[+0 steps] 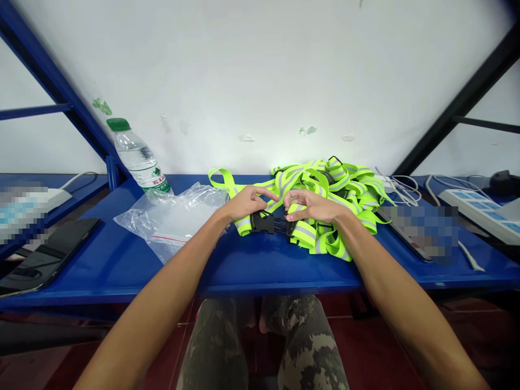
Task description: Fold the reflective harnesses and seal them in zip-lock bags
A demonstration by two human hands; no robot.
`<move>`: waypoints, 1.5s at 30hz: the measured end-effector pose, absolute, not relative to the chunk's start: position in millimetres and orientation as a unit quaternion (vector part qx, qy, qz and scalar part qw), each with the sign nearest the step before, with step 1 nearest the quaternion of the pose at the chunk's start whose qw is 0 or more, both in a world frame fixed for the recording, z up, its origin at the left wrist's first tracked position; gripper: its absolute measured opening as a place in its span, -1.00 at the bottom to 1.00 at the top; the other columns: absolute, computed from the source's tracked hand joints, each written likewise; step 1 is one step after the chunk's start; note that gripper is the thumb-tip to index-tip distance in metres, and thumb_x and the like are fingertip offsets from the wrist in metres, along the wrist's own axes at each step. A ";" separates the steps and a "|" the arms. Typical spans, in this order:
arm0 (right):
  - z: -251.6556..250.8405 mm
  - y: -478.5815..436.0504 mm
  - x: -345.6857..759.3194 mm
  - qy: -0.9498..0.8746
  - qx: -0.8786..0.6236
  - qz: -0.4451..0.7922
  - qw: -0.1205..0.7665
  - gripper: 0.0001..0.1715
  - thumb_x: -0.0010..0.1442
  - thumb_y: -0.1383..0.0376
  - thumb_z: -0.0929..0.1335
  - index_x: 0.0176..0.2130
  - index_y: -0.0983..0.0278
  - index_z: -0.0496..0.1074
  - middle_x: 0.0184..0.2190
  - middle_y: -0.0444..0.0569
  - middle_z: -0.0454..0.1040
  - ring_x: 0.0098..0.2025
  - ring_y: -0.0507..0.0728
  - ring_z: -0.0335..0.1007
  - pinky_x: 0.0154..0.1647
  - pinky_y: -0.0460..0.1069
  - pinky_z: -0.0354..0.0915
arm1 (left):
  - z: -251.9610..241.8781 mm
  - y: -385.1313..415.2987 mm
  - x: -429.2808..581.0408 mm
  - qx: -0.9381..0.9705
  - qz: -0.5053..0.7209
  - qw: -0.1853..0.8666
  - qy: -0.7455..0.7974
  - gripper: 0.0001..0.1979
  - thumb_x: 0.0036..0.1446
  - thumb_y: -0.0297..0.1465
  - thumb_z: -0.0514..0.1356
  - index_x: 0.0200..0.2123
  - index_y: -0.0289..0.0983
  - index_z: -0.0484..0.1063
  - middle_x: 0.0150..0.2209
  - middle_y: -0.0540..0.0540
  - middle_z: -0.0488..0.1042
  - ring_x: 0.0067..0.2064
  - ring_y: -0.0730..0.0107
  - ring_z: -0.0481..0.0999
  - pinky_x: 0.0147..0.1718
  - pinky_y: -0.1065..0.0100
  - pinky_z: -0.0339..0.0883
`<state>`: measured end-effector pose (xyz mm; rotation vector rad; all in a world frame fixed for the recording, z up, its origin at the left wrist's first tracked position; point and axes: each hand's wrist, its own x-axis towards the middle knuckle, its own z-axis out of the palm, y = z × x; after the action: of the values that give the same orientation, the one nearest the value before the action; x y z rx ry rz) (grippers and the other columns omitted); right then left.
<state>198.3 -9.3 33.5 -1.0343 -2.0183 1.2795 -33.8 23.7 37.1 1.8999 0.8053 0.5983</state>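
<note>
A black side-release buckle (263,223) lies near the middle of the table, its pronged half (281,225) lined up with the socket half; I cannot tell if they are locked. My left hand (247,202) is just above the socket half, its index finger stretched to the right and thumb apart, the other fingers partly hidden. Beside the pronged half, my right hand (307,205) has curled fingers and a thumb pinching a neon-yellow reflective strap (305,232). More of these straps (359,187) are heaped behind and right of that hand.
A clear plastic bag (179,216) lies left of my hands, with a water bottle (140,157) behind it. Phones rest on the left (52,252) and right (406,230). White cables (406,189) and a power strip (483,208) are at the right. A blue table edge (280,287) runs in front.
</note>
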 end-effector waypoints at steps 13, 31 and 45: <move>29.6 -9.8 188.4 -0.752 -0.373 0.474 0.265 -0.56 -0.13 0.17 0.57 -0.39 0.24 0.32 -0.43 -0.19 0.34 -0.31 0.06 0.30 -0.26 -0.03 0.20 | 20.9 23.7 -18.9 0.768 0.276 0.465 0.342 -0.62 -0.14 -0.45 0.16 -0.18 -0.41 0.52 -0.74 0.21 0.07 -0.65 0.65 -0.09 -0.61 0.46 -0.23; 20.3 -5.6 183.2 -0.704 -0.396 0.449 0.382 -0.58 -0.15 0.16 0.55 -0.37 0.24 0.35 -0.40 -0.17 0.40 -0.26 0.08 0.37 -0.16 0.01 0.28 | 24.4 15.3 -14.3 0.784 0.403 0.210 0.422 -0.69 0.14 -0.16 0.20 -0.24 -0.30 0.54 -0.39 -0.08 0.47 -0.31 0.32 0.45 -0.28 0.34 0.31; 35.7 -54.2 172.5 -0.753 -0.625 -0.058 0.194 -0.24 0.02 -0.25 0.39 -0.10 0.31 0.40 -0.20 0.18 0.52 -0.13 0.37 0.45 -0.15 0.14 0.30 | 37.2 19.7 -42.9 0.837 0.354 0.098 0.406 -0.43 -0.02 -0.56 0.09 0.12 -0.31 0.36 -0.01 -0.20 0.50 0.05 0.12 0.47 0.13 0.10 0.30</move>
<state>172.5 -54.2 35.7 -1.7535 -2.1124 -0.1625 -42.9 19.7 37.2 2.4764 1.2004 1.0478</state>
